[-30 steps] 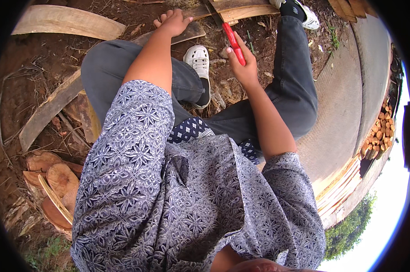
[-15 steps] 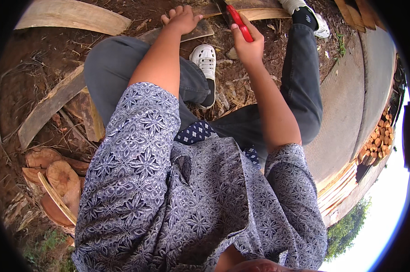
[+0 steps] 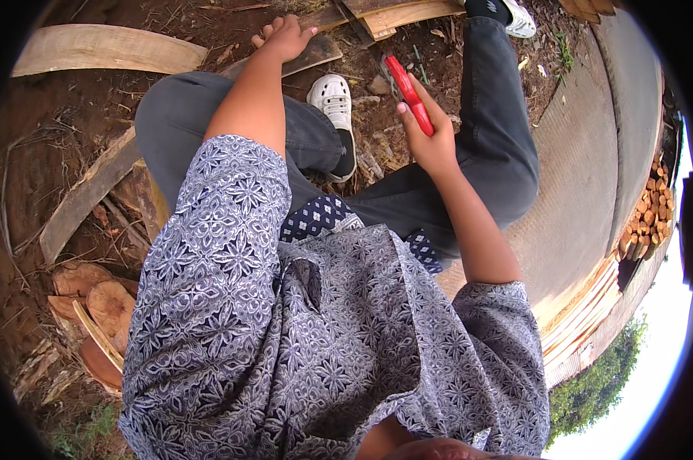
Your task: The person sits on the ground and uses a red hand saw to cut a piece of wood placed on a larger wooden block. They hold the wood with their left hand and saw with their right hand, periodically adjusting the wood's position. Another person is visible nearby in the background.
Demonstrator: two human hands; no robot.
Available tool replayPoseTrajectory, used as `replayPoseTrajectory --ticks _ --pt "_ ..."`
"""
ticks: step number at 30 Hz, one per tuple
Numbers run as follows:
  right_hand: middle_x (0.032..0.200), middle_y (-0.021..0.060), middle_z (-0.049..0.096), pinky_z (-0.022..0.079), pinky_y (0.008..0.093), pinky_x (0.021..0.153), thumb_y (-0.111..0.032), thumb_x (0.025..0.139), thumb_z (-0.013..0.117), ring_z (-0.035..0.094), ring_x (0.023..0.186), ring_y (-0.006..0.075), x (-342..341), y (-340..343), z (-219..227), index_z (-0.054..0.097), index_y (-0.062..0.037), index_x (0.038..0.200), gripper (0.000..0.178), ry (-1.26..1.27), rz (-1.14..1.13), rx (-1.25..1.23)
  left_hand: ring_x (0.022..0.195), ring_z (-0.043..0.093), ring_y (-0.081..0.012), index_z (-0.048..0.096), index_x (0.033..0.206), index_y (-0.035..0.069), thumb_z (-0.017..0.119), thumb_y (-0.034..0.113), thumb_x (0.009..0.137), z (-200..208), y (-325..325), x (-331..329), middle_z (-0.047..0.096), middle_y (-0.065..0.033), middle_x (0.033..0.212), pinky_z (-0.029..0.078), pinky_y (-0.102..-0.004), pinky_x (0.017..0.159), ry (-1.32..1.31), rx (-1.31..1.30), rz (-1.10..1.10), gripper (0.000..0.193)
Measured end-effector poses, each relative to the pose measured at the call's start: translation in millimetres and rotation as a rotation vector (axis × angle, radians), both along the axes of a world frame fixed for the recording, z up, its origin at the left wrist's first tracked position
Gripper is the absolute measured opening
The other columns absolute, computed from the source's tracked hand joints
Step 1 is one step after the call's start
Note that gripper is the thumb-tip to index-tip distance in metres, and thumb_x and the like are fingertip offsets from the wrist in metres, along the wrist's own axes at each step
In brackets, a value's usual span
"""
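Observation:
My right hand (image 3: 432,139) is wrapped round the red handle of a hand saw (image 3: 409,96). The saw's dark blade (image 3: 355,24) runs up and to the left, across a long wooden plank (image 3: 411,15) at the top of the view. My left hand (image 3: 285,40) lies palm down with its fingers apart, on or just over the left part of that plank; its exact contact is hard to see. Below this hand a greyish board (image 3: 316,55) lies on the ground.
Between my bent legs is my white clog (image 3: 332,100); the other clog (image 3: 521,19) is by the plank's right end. A curved pale slab (image 3: 108,50) and cut log rounds (image 3: 108,307) lie left. To the right are corrugated sheeting (image 3: 569,153) and stacked wood (image 3: 651,207).
My right hand has drawn the saw back toward me and slightly right, so more of its blade shows. My left hand stays at the plank. The whole view has shifted slightly.

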State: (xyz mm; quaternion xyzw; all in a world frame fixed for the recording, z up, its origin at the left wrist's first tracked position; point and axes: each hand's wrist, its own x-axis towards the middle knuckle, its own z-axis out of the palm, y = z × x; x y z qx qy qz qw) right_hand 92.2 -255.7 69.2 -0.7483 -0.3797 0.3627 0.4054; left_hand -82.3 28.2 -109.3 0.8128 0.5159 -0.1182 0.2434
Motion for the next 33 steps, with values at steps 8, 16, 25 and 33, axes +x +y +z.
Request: replayPoseTrajectory --ticks 8,16,25,33 --pt "0.108 0.009 0.074 0.052 0.0257 0.082 -0.021 0.1 0.071 0.064 0.088 0.0087 20 17 93 0.059 -0.0023 0.145 0.05 0.041 0.032 -0.039 0.13 0.051 -0.0399 0.053 0.134 0.009 0.061 0.056 0.097 32 -13 12 0.056 -0.0194 0.138 0.038 -0.0569 0.103 -0.012 -0.014 0.05 0.061" --pt "0.109 0.0106 0.075 0.052 0.0297 0.09 -0.019 0.096 0.073 0.066 0.098 0.0147 17 116 -56 0.065 -0.0003 0.136 0.045 0.011 -0.028 0.207 0.142 0.041 -0.0359 0.047 0.147 0.016 0.044 0.068 0.101 5 -8 8 0.046 -0.0131 0.152 0.029 -0.0633 0.106 0.037 -0.006 -0.001 0.07" --pt "0.108 0.0039 0.069 0.051 0.0259 0.082 -0.023 0.101 0.07 0.06 0.087 0.0078 -8 31 -68 0.049 -0.0097 0.155 0.059 0.148 -0.053 0.072 0.144 0.039 -0.0401 0.043 0.152 0.016 0.045 0.07 0.1 -1 1 2 0.043 -0.0148 0.156 0.029 -0.067 0.107 0.044 -0.047 -0.012 0.075" --pt "0.118 0.0094 0.073 0.05 0.0242 0.089 -0.018 0.101 0.07 0.065 0.097 0.0087 22 -29 100 0.054 -0.0065 0.15 0.053 0.059 0.053 -0.012 0.145 0.039 -0.0405 0.041 0.154 0.017 0.045 0.07 0.1 -13 2 -11 0.041 -0.0153 0.158 0.028 -0.0666 0.108 0.062 0.014 0.015 0.076"
